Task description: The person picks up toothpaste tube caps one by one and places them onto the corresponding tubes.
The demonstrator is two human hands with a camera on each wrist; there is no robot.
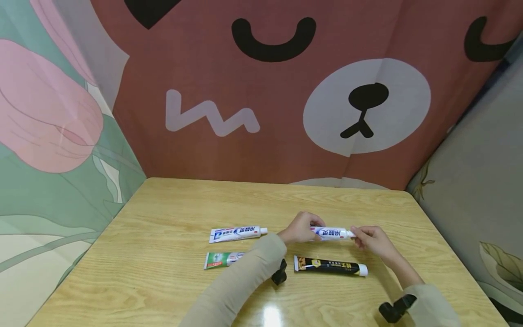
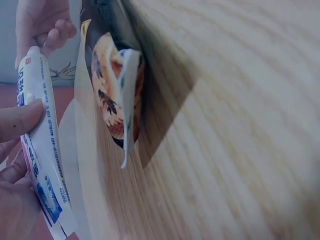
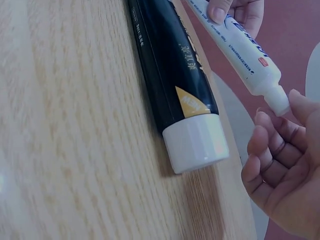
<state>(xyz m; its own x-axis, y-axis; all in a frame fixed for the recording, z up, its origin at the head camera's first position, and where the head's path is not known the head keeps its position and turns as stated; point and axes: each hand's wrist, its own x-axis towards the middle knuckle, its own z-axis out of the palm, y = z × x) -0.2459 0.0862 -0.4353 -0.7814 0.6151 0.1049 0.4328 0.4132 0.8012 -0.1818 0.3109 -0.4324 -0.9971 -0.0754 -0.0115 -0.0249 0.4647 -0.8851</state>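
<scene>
My left hand grips a white and blue toothpaste tube by its body, thumb on one side and fingers on the other. The tube is held above the table, cap end to the right. At that end my right hand pinches the small white cap between thumb and fingers. Nearer to me, a black toothpaste tube with a white cap lies on the table. To the left lies a second white and blue toothpaste tube. A green and white toothpaste tube is partly hidden by the left sleeve.
The wooden table carries the tubes. A brown cloth with a bear print hangs behind its back edge, and printed cloths hang at both sides. Black wrist mounts sit on the sleeves.
</scene>
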